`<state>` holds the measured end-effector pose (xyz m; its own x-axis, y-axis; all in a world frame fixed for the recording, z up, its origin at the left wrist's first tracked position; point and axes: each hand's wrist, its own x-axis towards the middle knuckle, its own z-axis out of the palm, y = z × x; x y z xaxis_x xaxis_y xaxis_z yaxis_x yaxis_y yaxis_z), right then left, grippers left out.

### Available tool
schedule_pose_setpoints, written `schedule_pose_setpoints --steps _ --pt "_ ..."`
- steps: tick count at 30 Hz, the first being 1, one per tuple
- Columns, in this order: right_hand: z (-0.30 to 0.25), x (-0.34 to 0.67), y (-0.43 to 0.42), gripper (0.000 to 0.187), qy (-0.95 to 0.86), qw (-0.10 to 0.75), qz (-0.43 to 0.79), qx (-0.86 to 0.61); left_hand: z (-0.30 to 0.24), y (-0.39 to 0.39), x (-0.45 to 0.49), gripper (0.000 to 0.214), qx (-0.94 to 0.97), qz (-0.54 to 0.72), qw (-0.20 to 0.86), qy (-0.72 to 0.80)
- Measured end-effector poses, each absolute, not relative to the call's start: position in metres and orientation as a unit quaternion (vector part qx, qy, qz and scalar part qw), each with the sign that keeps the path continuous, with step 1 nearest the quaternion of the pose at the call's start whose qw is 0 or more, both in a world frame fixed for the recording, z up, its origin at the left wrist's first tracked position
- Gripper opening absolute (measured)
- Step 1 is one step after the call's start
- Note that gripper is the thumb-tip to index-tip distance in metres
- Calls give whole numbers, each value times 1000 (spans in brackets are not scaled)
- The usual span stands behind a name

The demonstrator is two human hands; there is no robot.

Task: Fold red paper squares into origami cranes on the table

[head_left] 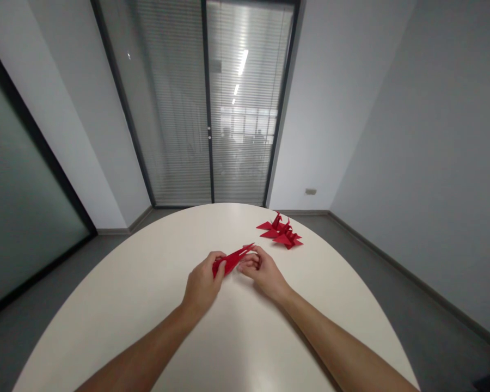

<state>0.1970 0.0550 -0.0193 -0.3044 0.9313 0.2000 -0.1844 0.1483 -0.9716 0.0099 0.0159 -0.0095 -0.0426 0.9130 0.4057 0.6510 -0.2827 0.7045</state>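
Observation:
My left hand [204,279] is closed around the wide end of a folded red origami paper [233,261], thumb on the near side. Two narrow points of the paper reach up and to the right, above the table. Close to those points is my right hand [265,274], its fingers curved and the thumb apart from them. The right index finger is at the tips; whether it touches them I cannot tell. Beyond my right hand, several finished red paper cranes [285,233] stand in a close group, wings spread and overlapping.
A round white table [155,294] lies under both hands, its curved edge running around the far side and the right. Behind it are a glass partition with blinds [175,120], a white wall [330,109] and a wall socket [311,191]. Grey floor [387,272] shows beyond the edge.

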Motion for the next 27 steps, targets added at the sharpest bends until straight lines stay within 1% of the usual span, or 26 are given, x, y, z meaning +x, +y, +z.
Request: schedule_pose_setpoints --steps 3,5,7,14,19,24,27 --pt "-15 194 51 41 -597 459 585 -300 -10 15 16 18 659 465 243 539" --pt "-13 193 50 37 -603 450 592 -288 -10 13 19 18 653 478 299 505" --pt "-12 193 49 35 -602 452 593 -285 -10 12 21 18 652 482 328 484" --pt "-13 194 49 39 -583 455 611 -284 -10 14 22 21 632 506 373 452" --pt "-17 194 49 36 -553 468 618 -304 -14 15 24 25 616 513 393 451" --pt "-13 195 47 26 -568 450 616 -310 -18 15 23 31 607 511 373 480" --pt "-9 194 44 27 -582 442 606 -313 -18 16 22 30 607 515 364 484"
